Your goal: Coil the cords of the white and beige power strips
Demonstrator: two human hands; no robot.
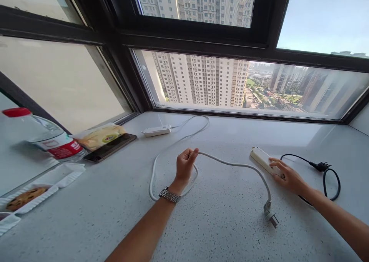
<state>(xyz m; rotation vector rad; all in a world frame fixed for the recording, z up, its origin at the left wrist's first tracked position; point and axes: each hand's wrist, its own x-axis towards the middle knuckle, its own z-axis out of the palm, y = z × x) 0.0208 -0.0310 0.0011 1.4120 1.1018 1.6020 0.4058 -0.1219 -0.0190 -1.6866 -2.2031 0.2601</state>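
White cord [235, 164] lies within the left fingers [184, 155].

Two long white power strips [157, 131] [261, 157], two pronged plugs [268, 209] [320, 166], grey and black, one red-capped clear bottle [62, 148], one flat dark phone [112, 148].

The left hand [185, 165] is closed in a fist just beyond the watch [169, 195], thumb [194, 155] pointing up; the left forearm [141, 231] slants on the watch's near side. Well right of the watch, the right hand [286, 176] is palm down, fingers [276, 164] slightly bent.
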